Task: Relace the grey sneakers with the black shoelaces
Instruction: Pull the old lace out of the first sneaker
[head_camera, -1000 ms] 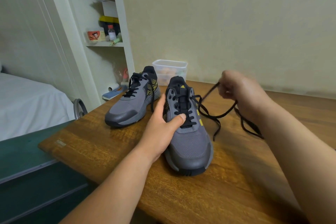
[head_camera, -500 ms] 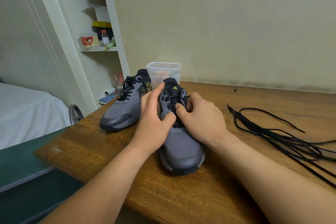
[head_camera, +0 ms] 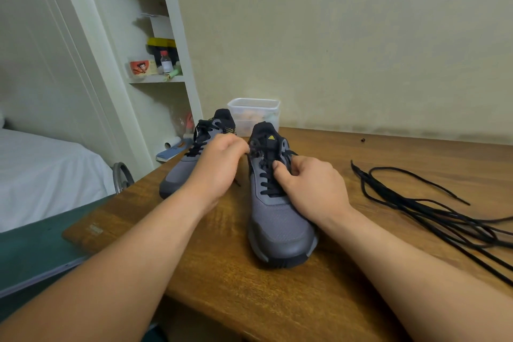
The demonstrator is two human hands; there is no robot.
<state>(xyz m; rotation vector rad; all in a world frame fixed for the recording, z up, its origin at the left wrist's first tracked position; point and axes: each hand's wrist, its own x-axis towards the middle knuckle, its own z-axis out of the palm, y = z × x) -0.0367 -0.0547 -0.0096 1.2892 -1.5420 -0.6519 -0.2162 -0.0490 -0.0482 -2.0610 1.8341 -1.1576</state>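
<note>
Sneakers, two grey ones, stand on the wooden table with the toes toward the person. The near sneaker is in the middle. The far sneaker stands just beside it on the left, a little further back, and has its own black lacing. Both hands are at the near sneaker. The right hand grips the lace at the right side: the thumb lies on the crossed rows and the fingers curl around a strand near the upper eyelets. The left hand has its fingers curled and bunched at the top left eyelet, but it is blurred, so I cannot tell if it pinches the lace. Loose shoelaces, black, lie in a bundle on the table at the right, well apart from the sneakers. A clear plastic box stands behind the sneakers, near the wall.
</note>
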